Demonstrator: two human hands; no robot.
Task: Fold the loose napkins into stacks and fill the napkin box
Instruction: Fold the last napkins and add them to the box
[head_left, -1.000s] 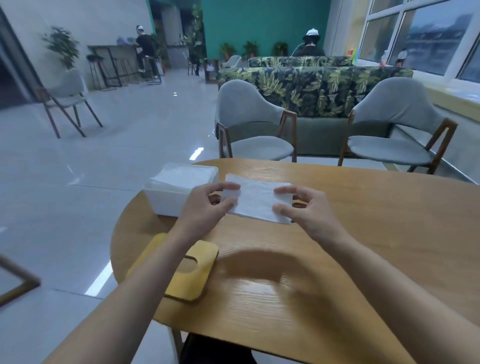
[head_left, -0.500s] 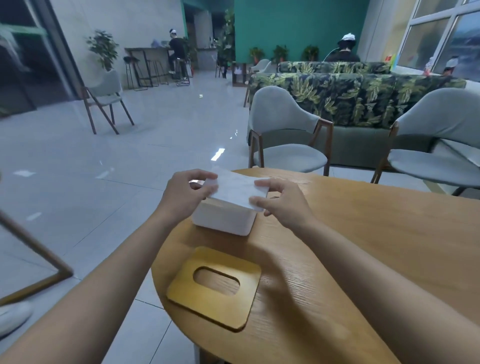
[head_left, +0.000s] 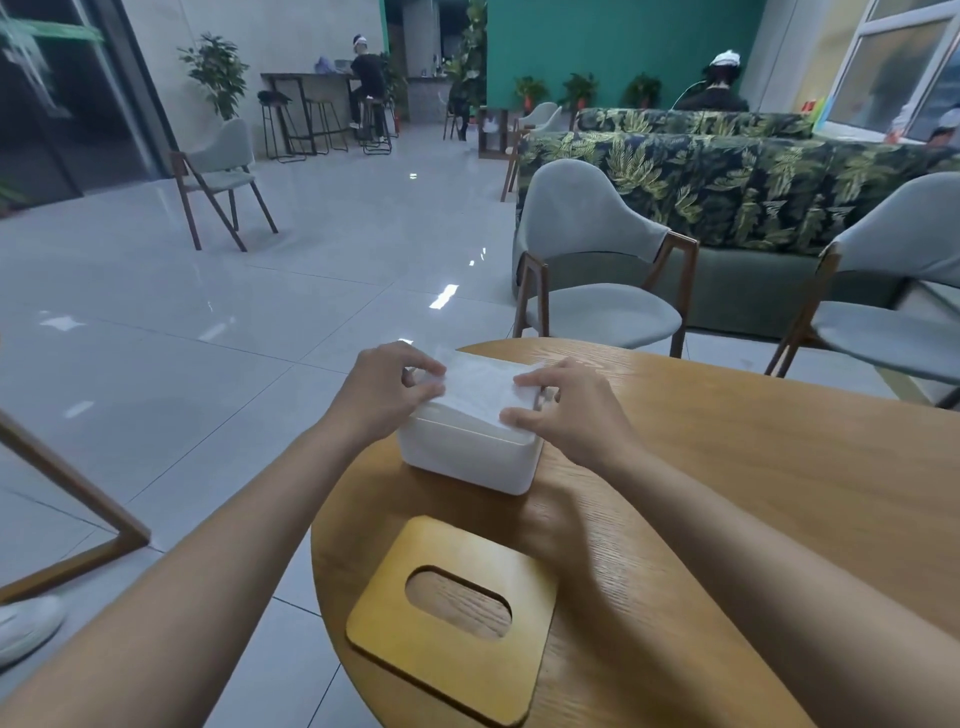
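Napkin (head_left: 480, 387): atop white box (head_left: 462, 454); left hand (head_left: 387, 387) pinches its left edge, right hand (head_left: 563, 410) its right. Wooden lid (head_left: 452, 618): nearer than box.

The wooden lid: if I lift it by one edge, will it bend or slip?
The wooden lid looks like a flat rigid board, so it probably stays stiff. Its smooth face may slip slightly; the oval hole likely gives a hold.

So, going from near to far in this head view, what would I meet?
Yellow wooden lid with an oval slot → white rectangular napkin box with a white folded napkin at its open top → grey padded chair with wooden legs → leaf-patterned green sofa → teal wall.
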